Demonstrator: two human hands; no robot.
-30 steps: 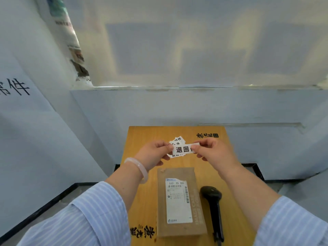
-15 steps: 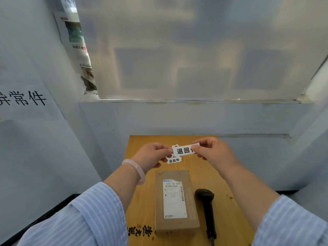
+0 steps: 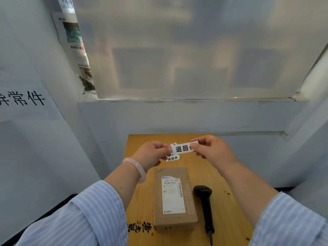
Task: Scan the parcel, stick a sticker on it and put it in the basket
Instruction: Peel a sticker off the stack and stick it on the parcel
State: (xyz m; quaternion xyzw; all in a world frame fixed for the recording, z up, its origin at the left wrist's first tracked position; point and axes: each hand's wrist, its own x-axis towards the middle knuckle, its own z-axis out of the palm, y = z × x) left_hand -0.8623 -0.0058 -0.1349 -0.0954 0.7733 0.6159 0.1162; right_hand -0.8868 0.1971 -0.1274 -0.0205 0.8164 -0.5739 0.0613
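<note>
A brown cardboard parcel [image 3: 174,199] with a white shipping label lies flat on the small wooden table [image 3: 225,206]. Above its far end, both hands hold a white sticker [image 3: 182,149] with bold black characters. My left hand [image 3: 152,154] pinches the sticker's left end and also holds several more small stickers [image 3: 173,158] hanging just below. My right hand [image 3: 213,150] pinches the sticker's right end. A black handheld scanner [image 3: 205,205] lies on the table just right of the parcel. No basket is in view.
The narrow table stands against a pale blue wall, with a frosted window above. A blue panel with large black characters [image 3: 23,100] is on the left wall. Newspaper pages [image 3: 76,47] are stuck beside the window. Dark floor edging runs along both sides.
The camera has tilted up, so table and parcel sit lower in view. Both hands stay on the sticker; the spare stickers now hang lower from my left hand.
</note>
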